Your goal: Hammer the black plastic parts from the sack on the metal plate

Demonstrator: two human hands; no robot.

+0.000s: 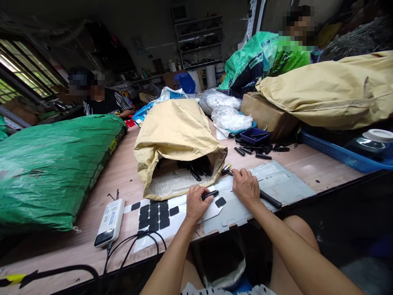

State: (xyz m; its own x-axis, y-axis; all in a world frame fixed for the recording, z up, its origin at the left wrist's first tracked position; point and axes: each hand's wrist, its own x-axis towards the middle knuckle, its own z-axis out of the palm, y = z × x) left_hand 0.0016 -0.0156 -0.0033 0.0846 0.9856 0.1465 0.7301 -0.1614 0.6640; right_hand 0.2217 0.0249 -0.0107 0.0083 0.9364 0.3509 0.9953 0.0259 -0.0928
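My left hand (196, 201) is closed round a short black pen-like piece (211, 194), just in front of the open mouth of a tan sack (178, 135). Black pieces (198, 168) of similar look lie inside that sack. My right hand (246, 186) grips a small hammer (272, 200); its metal and yellowish head sticks out on the left, its black handle on the right. Under both hands lie a grey sheet (285, 186) and white paper. Black rounded-square stickers (154, 215) sit on a white sheet at the left, with a single sticker (220, 201) between my hands.
A white power bank (109, 223) with cables lies left, beside a bulging green sack (55, 164). Loose black pieces surround a purple tray (255, 136). A cardboard box (267, 112) and a blue basket (337, 151) stand right. Two people sit across the table.
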